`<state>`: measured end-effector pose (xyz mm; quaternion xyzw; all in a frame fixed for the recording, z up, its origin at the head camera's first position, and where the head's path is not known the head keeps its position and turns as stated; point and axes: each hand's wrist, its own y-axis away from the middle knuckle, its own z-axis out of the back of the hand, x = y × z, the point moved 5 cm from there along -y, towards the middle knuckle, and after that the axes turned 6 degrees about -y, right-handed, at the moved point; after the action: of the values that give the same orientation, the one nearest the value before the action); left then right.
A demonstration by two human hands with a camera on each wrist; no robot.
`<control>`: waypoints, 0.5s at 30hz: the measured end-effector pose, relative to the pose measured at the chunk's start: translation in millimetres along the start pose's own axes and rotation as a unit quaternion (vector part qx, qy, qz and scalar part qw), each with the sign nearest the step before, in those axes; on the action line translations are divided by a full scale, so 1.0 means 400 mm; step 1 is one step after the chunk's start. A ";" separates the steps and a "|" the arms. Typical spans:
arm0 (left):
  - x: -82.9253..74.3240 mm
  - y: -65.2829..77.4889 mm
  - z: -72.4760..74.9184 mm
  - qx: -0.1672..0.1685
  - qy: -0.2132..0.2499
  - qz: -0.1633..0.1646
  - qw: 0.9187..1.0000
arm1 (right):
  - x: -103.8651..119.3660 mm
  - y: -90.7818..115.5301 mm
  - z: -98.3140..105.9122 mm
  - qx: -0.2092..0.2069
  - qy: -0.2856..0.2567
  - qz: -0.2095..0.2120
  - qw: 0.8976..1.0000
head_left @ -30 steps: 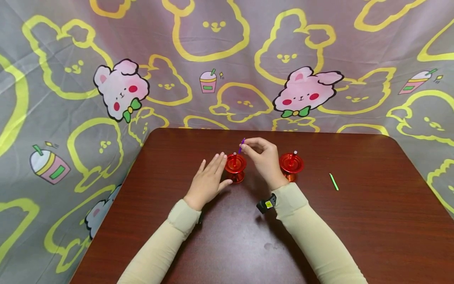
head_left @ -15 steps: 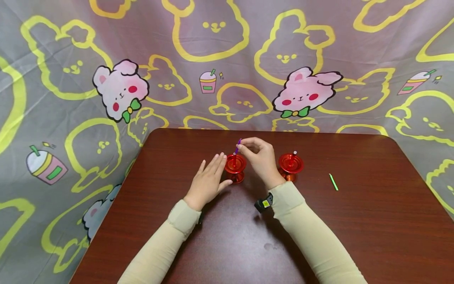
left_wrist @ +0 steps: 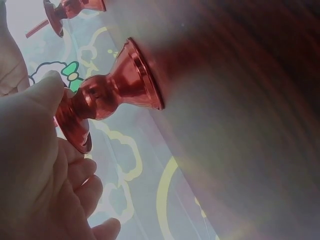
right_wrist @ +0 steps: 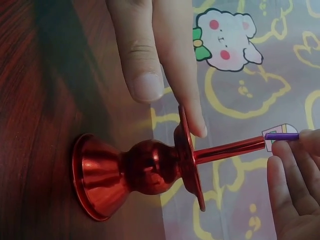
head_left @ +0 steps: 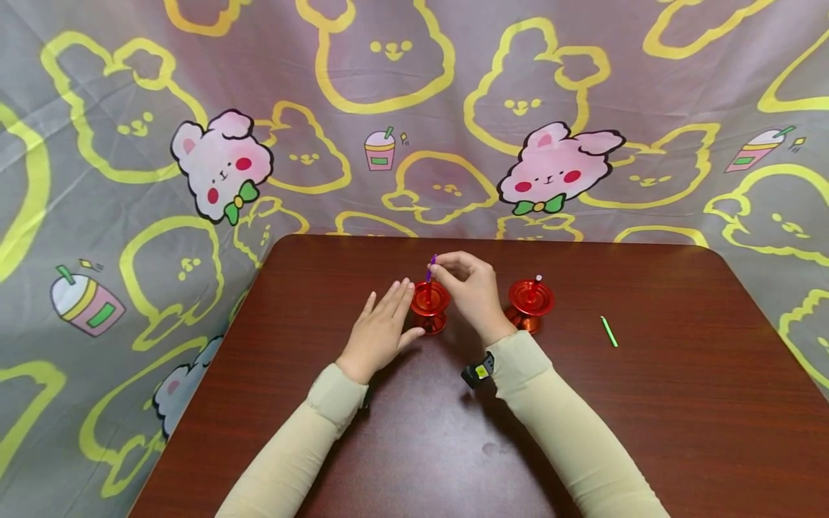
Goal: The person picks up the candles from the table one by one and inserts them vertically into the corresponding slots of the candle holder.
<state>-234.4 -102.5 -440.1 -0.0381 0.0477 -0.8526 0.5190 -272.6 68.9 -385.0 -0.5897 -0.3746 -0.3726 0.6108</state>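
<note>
In the head view a shiny red candle holder (head_left: pixel 430 306) stands upright on the table. My left hand (head_left: pixel 378 332) lies beside its dish with straight fingers; in the right wrist view a fingertip touches the dish rim. Between thumb and fingers my right hand (head_left: pixel 471 291) pinches a thin purple candle (head_left: pixel 431 267). In the right wrist view the candle's lower end (right_wrist: pixel 270 136) meets the top of the holder's tall stem (right_wrist: pixel 232 151). Whether it sits inside the stem I cannot tell. The left wrist view shows the holder's base (left_wrist: pixel 137 80) on the tabletop.
To the right stands a second red candle holder (head_left: pixel 531 298), its stem whitish at the top. Farther right a thin green candle (head_left: pixel 609 332) lies on the brown table (head_left: pixel 686 403). A patterned cloth (head_left: pixel 427 201) hangs behind the table's far edge.
My right hand has moved slightly left with the purple candle, from beside the left holder's stem to over its top. The candle now stands more upright. My left hand has stayed still.
</note>
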 end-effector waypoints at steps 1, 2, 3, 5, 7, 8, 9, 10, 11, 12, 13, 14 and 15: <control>0.000 0.000 -0.001 0.000 -0.002 0.000 1.000 | 0.000 0.000 -0.001 0.000 0.000 -0.001 1.000; 0.000 0.000 -0.001 0.000 -0.003 0.000 1.000 | 0.001 0.000 -0.002 0.000 0.000 -0.002 1.000; 0.000 0.000 -0.001 -0.002 -0.004 -0.001 1.000 | 0.002 0.000 -0.003 -0.001 0.000 -0.003 1.000; 0.000 0.000 -0.001 -0.005 -0.004 -0.002 1.000 | 0.002 0.000 -0.003 -0.002 -0.001 -0.006 1.000; 0.000 0.000 0.000 -0.006 -0.003 -0.002 1.000 | 0.002 0.000 -0.004 -0.004 -0.001 -0.006 1.000; 0.000 0.000 0.000 -0.006 0.000 -0.001 1.000 | 0.002 0.000 -0.004 -0.005 0.000 -0.006 1.000; 0.000 0.000 0.000 -0.006 0.001 -0.001 1.000 | 0.001 0.000 -0.005 -0.006 0.001 -0.007 1.000; 0.000 -0.001 0.000 -0.005 0.002 -0.001 1.000 | 0.001 0.000 -0.005 -0.006 0.002 -0.007 1.000; 0.001 -0.001 0.001 -0.003 0.004 0.000 1.000 | 0.001 0.000 -0.006 -0.007 0.001 -0.006 1.000; 0.001 -0.001 0.001 -0.003 0.003 0.000 1.000 | 0.003 0.000 -0.006 -0.007 0.002 -0.005 1.000; 0.001 0.000 0.001 -0.002 0.004 -0.001 1.000 | 0.003 0.000 -0.006 -0.008 0.001 -0.005 1.000; 0.001 0.000 0.002 -0.001 0.005 0.000 1.000 | 0.003 0.000 -0.007 -0.007 0.001 -0.004 1.000; 0.002 0.000 0.002 -0.001 0.005 0.000 1.000 | 0.002 0.000 -0.007 -0.007 0.001 -0.003 1.000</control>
<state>-234.6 -103.1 -439.2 -0.0344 0.0508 -0.8527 0.5187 -272.2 66.1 -384.2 -0.5924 -0.3736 -0.3776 0.6057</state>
